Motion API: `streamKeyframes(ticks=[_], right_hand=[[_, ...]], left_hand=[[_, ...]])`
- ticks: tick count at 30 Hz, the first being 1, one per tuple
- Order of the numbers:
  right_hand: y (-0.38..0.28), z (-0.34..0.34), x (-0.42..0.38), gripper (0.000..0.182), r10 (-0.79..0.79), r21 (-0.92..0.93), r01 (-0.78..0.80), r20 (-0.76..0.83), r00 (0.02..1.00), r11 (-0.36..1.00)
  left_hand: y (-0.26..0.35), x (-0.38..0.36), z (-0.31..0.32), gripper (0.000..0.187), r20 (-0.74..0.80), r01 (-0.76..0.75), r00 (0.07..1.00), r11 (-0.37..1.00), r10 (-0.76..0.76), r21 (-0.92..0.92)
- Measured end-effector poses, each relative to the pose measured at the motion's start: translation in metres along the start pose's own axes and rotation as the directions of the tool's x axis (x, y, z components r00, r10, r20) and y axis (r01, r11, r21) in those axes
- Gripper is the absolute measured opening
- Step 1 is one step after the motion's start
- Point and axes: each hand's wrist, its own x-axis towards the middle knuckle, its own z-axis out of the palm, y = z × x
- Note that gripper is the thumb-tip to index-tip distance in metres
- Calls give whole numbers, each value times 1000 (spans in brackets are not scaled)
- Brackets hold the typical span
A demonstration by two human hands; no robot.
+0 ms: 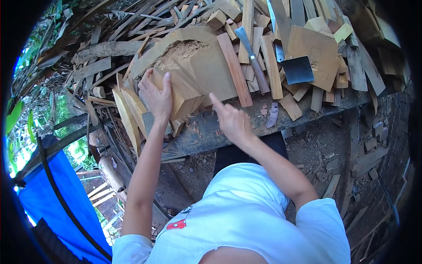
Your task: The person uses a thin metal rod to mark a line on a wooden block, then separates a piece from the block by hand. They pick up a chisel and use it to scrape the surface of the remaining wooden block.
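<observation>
A pale wooden block (190,88) with angled faces lies on a larger slab of wood (213,66) with a rough hollow at its back. My left hand (154,94) grips the block's left end, thumb on the near side and fingers curled over the far side. My right hand (234,124) has its index finger stretched out to the block's front right corner, the other fingers folded; I see nothing in it. Right of the slab lie a reddish wood strip (235,70) and a chisel (258,72) with a wooden handle.
Offcuts and sticks (118,26) are heaped behind and left. A dark square plate (297,70) leans against a flat board (313,50) on the right. A saw-like blade (279,52) stands among scraps. The bench's front edge (193,143) faces me; a blue tarp (61,198) hangs left.
</observation>
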Motion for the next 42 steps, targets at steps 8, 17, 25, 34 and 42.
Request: streamKeyframes(ticks=[8,17,25,34,42], right_hand=[[2,23,31,62,-37,-128,41,35,999,991],[-8,6,14,66,-29,-43,33,71,997,999],[6,-20,23,53,114,258,-151,154,982,954],[4,6,34,50,67,82,-82,177,982,993],[3,3,42,47,106,200,-155,235,966,967]], left_hand=[[1,-3,1,53,-16,-9,1000,998,10,64],[6,-7,2,52,-40,96,995,994,-95,47],[9,-8,0,54,0,151,989,988,-151,16],[11,-6,-6,52,43,145,988,989,-145,14],[10,-4,-8,49,41,92,995,996,-92,-14]])
